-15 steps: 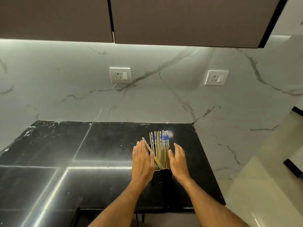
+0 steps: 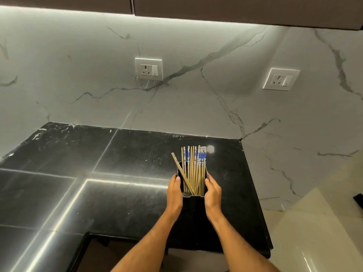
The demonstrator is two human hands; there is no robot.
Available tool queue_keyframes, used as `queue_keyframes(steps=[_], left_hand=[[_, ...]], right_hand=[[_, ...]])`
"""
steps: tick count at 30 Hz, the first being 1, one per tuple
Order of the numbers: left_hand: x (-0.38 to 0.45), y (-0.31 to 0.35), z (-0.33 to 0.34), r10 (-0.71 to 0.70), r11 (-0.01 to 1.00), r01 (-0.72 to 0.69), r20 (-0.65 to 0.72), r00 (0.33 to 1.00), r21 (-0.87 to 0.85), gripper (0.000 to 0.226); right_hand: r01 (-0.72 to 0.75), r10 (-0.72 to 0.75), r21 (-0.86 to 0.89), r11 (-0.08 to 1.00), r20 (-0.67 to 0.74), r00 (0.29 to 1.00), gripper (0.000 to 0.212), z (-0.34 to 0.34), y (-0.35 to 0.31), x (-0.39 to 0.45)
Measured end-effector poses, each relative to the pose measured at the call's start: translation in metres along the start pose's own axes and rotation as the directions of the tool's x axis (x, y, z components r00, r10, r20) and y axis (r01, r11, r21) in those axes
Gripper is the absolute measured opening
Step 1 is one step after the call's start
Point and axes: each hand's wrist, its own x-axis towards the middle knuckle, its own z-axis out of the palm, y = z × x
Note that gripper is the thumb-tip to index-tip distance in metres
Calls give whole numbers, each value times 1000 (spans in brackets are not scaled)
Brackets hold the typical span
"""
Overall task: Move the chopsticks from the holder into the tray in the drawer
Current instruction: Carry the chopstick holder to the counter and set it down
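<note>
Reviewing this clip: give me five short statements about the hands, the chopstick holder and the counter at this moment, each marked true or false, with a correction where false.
1. The left hand and right hand grip opposite sides of the black chopstick holder. True.
2. The holder is empty. False: the tan chopsticks with blue-and-white patterned tops stand in it.
3. One chopstick leans left across the others. True.
4. The glossy black stone counter is white. False: it is black; the wall is white marble.
5. An open drawer with a tray is visible. False: none shows.
</note>
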Motion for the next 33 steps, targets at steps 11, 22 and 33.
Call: queue_keyframes(steps=[11,22,33], left_hand=[[-32,19,-45,66,997,-75,-237,969,-26,33],[-138,31,-177,79,989,-135,-548,833,-63,39],[-358,5,-335,55,984,-171,-807,588,-57,28]], right_hand=[[114,-120,38,993,237,964,39,40,-8,-32],[111,-138,83,990,510,849,39,130,-3,-157],[132,-157,99,986,805,571,45,183,43,-402]])
